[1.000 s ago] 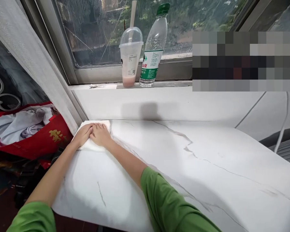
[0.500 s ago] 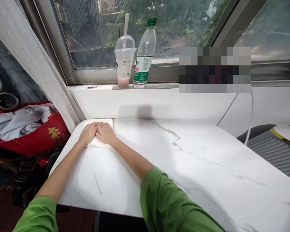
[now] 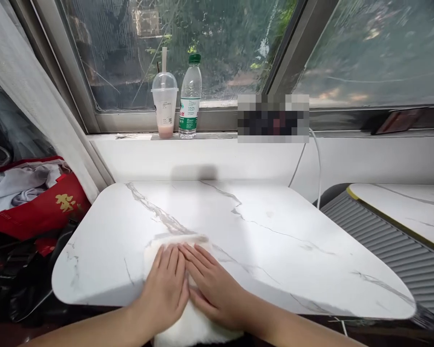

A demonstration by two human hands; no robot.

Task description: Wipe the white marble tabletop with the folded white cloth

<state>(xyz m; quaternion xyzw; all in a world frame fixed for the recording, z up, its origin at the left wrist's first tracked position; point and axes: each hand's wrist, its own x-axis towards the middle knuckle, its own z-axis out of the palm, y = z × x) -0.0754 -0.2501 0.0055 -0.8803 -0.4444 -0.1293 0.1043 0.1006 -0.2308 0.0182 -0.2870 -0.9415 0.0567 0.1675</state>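
A white cloth (image 3: 152,250) lies flat over the near edge of the white marble-patterned table (image 3: 94,231), its lower part hanging past the edge. My left hand (image 3: 168,279) presses flat on it, fingers stretched forward. Beside it my right hand (image 3: 213,284) lies flat on the same cloth, fingers also extended. The two hands touch at the fingertips and thumbs, angled toward each other. Neither hand has its fingers wrapped round anything.
On the window sill stand a plastic cup with a straw (image 3: 165,111) and a green-capped bottle (image 3: 190,101). A red bag (image 3: 39,207) with clothes is at the left. A white cable (image 3: 318,168) hangs behind the table; a grey ribbed surface (image 3: 383,250) lies right.
Both hands have drawn the cloth from the table's far left corner back to the near edge, toward me. The camera view has shifted too.
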